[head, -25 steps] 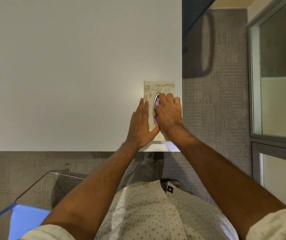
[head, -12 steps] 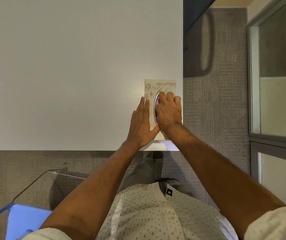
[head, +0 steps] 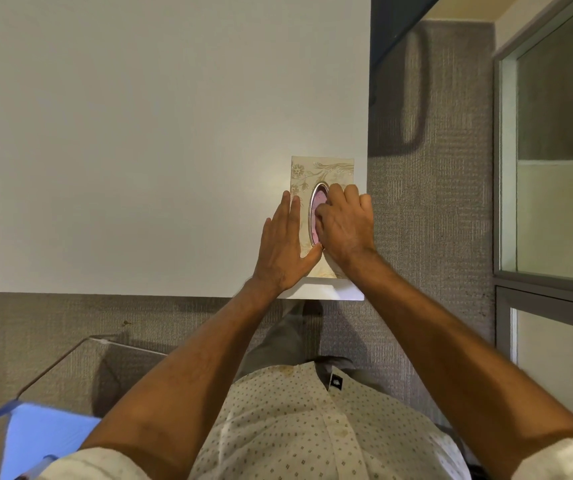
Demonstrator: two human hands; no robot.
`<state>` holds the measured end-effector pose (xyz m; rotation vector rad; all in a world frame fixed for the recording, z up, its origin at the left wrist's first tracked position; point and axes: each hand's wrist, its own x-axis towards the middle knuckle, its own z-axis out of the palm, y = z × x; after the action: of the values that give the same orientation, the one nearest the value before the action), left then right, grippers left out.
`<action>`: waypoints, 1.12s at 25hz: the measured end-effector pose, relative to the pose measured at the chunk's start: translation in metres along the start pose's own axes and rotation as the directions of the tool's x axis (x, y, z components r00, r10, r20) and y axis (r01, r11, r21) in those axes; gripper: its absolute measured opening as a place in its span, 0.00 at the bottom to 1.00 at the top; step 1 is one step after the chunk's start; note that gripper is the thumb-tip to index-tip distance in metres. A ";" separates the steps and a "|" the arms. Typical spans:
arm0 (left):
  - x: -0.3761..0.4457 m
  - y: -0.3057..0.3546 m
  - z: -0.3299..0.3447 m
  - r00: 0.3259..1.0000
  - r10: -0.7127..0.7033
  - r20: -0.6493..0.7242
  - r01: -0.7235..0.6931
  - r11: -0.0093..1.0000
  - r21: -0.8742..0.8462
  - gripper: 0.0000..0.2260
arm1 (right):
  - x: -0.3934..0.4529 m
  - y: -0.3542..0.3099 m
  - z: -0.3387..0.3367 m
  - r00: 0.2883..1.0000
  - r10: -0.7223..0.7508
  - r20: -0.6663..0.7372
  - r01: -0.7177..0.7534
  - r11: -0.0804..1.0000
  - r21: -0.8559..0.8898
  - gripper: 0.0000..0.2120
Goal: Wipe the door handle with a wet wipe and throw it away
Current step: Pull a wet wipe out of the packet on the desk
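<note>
Floral wipe box (head: pixel 316 168), both hands on it

White table (head: pixel 139 133) fills the upper left of the view, evenly lit, with a soft bright patch near its right edge. Grey textured carpet (head: pixel 434 220) lies right of the table and below it. Glass partition with grey frame (head: pixel 548 278) stands further right. Blue bin (head: pixel 18 434) sits below the table's left part.

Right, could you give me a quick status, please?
Left hand flat on box. Right hand at oval opening, fingers inside. No wipe out yet. Nothing in the way.
</note>
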<state>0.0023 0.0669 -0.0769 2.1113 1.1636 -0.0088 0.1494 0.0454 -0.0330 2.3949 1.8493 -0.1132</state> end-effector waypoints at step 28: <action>-0.004 0.013 -0.005 0.993 0.049 -0.105 -0.040 0.996 0.081 0.33 | -0.034 0.039 -0.072 0.801 0.392 0.454 -0.298 -0.396 0.868 0.08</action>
<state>0.0079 0.0622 -0.0643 2.2299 1.1959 0.0819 0.1779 0.0132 0.0447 3.6373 0.3210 -2.4477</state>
